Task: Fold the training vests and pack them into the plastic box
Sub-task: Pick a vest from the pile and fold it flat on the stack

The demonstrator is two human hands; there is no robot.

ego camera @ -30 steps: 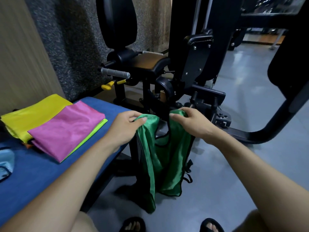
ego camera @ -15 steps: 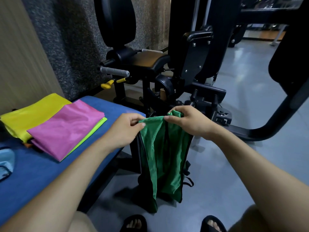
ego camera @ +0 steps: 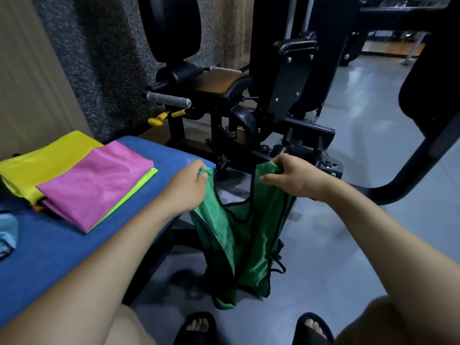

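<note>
A green training vest (ego camera: pixel 239 240) with black trim hangs in the air over the grey floor, held up by its two shoulder straps. My left hand (ego camera: pixel 185 188) pinches the left strap beside the bench's corner. My right hand (ego camera: pixel 296 179) grips the right strap, and the neck opening gapes between them. A folded pink vest (ego camera: pixel 94 180) lies on the blue bench (ego camera: pixel 49 257), on top of a lime-green one (ego camera: pixel 139 188) and partly over a yellow one (ego camera: pixel 42 165). No plastic box is in view.
A black gym machine (ego camera: pixel 249 95) with a seat pad, grey handle and yellow lever stands just behind the vest. A light blue cloth (ego camera: pixel 7 235) lies at the bench's left edge. My two sandalled feet (ego camera: pixel 251 327) are on the floor below the vest. Open floor stretches to the right.
My hands have moved apart, spreading the two straps that were held together and opening the neck of the green vest. The vest hangs lower and wider.
</note>
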